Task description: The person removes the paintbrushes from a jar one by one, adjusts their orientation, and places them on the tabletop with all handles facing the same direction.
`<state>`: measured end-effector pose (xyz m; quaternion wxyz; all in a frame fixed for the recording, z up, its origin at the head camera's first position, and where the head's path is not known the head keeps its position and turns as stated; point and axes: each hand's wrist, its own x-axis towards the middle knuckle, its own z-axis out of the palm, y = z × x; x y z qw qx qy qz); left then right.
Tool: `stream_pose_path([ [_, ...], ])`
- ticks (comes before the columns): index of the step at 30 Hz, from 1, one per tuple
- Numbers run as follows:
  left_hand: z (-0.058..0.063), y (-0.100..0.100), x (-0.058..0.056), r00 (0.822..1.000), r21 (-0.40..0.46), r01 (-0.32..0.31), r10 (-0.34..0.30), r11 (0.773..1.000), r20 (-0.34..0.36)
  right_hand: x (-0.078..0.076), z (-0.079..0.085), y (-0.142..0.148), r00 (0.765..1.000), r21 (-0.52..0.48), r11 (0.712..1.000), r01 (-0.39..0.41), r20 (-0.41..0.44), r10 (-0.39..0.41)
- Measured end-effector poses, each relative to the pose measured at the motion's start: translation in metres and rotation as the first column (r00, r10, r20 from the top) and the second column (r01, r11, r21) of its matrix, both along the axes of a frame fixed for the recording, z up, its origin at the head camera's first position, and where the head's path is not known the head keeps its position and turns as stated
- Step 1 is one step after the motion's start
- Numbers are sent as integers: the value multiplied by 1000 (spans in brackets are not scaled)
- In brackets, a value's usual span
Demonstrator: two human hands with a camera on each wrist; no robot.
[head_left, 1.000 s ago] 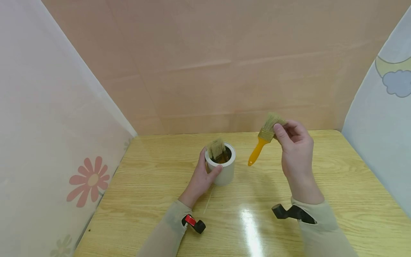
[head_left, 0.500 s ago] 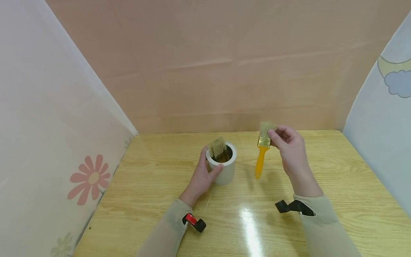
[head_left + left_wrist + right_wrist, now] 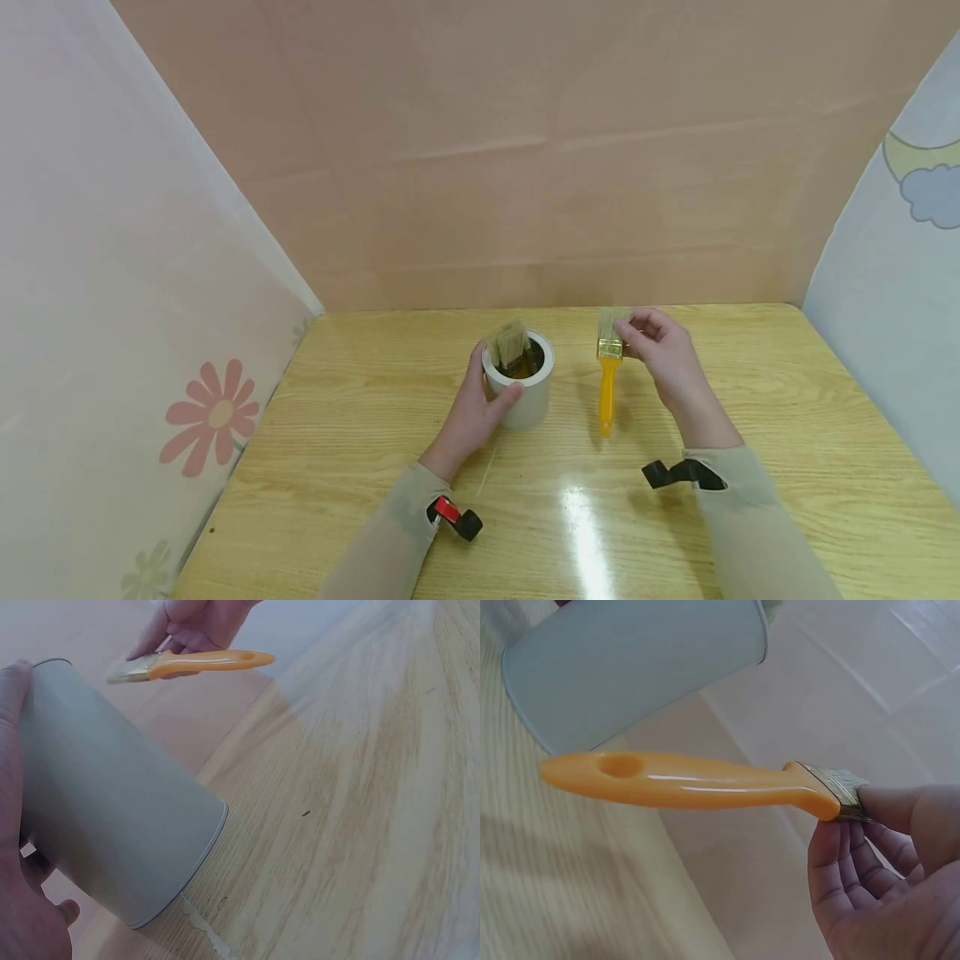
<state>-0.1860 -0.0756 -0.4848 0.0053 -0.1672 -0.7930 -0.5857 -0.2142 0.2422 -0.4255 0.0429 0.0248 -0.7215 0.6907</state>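
Note:
My left hand (image 3: 477, 410) grips a round white container (image 3: 525, 407) from its left side, the thumb across the front. The container stands upright on the table; a paintbrush (image 3: 507, 342) leans inside with its pale bristles above the rim, and the rest of the contents is dark and hard to make out. To the right, my right hand (image 3: 662, 350) pinches a second paintbrush (image 3: 607, 392) by the bristle end, near the metal band. Its orange handle (image 3: 690, 780) points down, off the table, apart from the container in the right wrist view.
The wooden table (image 3: 360, 383) reaches back to a tan wall sheet (image 3: 480, 208). A white sheet with a printed flower (image 3: 217, 415) bounds the left side, and another sheet with a cloud (image 3: 933, 193) bounds the right.
My right hand has lowered the orange-handled paintbrush and moved slightly left, and the handle has swung from slanted to nearly vertical. The left hand and the container have stayed in place.

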Motion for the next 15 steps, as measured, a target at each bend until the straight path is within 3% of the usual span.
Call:
stream_pose_path([
  [15, -2, -2, 0, 1000, 2, 2, -2, 1000, 7, -11, -36, 6, 982, 136, 982, -129, 157, 107],
])
